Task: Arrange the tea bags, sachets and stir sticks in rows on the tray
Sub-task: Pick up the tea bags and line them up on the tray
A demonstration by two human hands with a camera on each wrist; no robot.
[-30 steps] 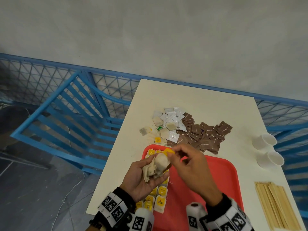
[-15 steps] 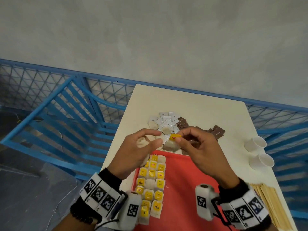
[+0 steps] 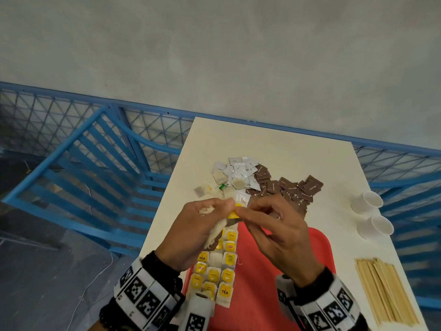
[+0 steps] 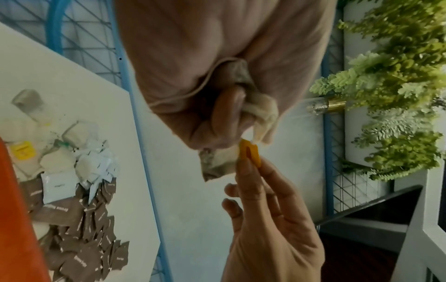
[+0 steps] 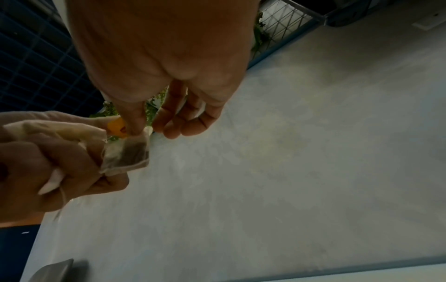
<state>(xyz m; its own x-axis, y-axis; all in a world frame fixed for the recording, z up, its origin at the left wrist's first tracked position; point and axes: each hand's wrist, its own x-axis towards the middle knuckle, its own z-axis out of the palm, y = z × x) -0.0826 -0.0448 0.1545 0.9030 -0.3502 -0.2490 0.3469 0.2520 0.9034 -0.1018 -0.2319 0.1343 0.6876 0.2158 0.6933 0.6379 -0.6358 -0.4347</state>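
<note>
Blue railing [image 3: 71, 149] runs along your left, beyond the edge of the cream bench [image 3: 286, 149]. Your left hand [image 3: 193, 232] is raised above the near left corner of the red tray [image 3: 317, 256], its grip clenched round a bunch of crumpled tea bags [image 3: 216, 234]; in the left wrist view more bag paper [image 4: 262, 108] bulges out past the curled fingers. Under that hand, three columns of tea bags with yellow tags [image 3: 214, 271] lie along the tray's left side. Between your hands sits a yellow tag [image 3: 233, 214], and your right hand [image 3: 279, 235] pinches it between thumb and forefinger, the other fingers loosely spread. Behind the hands, a loose pile of white sachets [image 3: 241, 173] touches a scatter of brown sachets [image 3: 293, 189] on the bench beyond the tray. Further right, two white paper cups [image 3: 371, 211] lie on their sides, one just beside the other. Wooden stir sticks [image 3: 384, 290] lie in a flat bundle at the bench's near right edge, off the tray.
</note>
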